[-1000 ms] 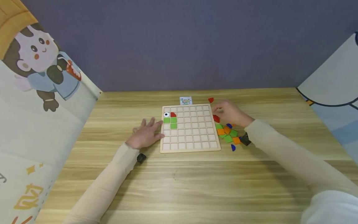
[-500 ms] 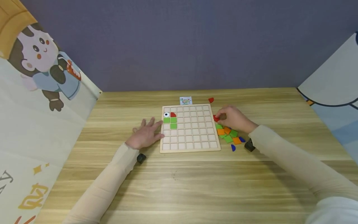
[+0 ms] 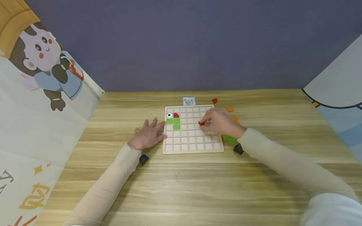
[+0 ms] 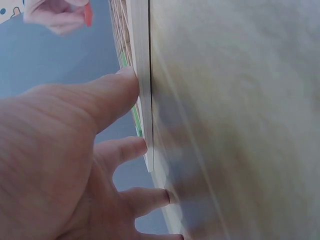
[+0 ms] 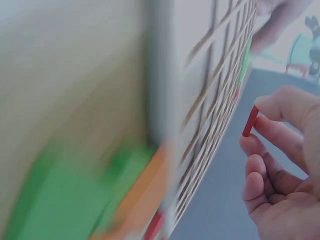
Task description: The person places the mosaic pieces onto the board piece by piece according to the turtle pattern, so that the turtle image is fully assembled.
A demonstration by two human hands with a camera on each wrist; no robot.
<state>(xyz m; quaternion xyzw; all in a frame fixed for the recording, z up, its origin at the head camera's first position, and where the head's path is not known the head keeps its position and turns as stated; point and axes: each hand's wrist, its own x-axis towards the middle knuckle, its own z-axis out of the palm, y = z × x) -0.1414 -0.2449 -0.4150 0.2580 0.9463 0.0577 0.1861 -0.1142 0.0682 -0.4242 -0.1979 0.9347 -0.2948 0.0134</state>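
My right hand [image 3: 222,122] pinches a red tile [image 5: 251,121] between thumb and fingertips, above the right half of the wooden grid board [image 3: 188,147]. Spread fingers of my left hand [image 3: 146,137] rest on the table, with thumb and index finger touching the board's left edge. In the board's upper left lie a round white eye tile [image 3: 169,115], a red quarter-round tile [image 3: 176,115] and several green square tiles [image 3: 176,126]. The shape of the held tile shows only edge-on in the right wrist view.
A small picture card [image 3: 189,101] lies behind the board. Another red tile [image 3: 215,100] sits near the board's far right corner. Loose orange tiles [image 3: 230,109] and green tiles [image 3: 232,140] lie right of the board, partly hidden by my right hand and sleeve.
My right hand picked up a red tile beside the board's right edge and moved left over the board with it. Some orange tiles now show farther back. The left hand stays in place.
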